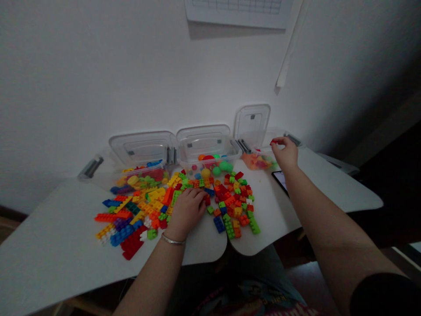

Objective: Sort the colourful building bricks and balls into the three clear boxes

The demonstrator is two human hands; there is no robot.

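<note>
My right hand [285, 153] is raised at the rim of the right clear plastic box [263, 149]. Its fingers pinch a small red toy building brick [273, 142]. My left hand [189, 208], with a bracelet at the wrist, rests low over the loose bricks on the table. Its fingertips and thumb close at a red toy building brick [207, 200]; the palm hides part of the pile. Left of it spreads a heap of larger mixed bricks [138, 204]. Between my hands lies a group of mostly small red, orange and green bricks [235, 197].
The middle clear box [210, 160] holds coloured balls; the left clear box [138, 169] holds mixed bricks. Their lids [143, 147] stand open against the wall. A phone [280, 181] lies beneath my right forearm. Two white tabletops [207, 252] meet in front of me.
</note>
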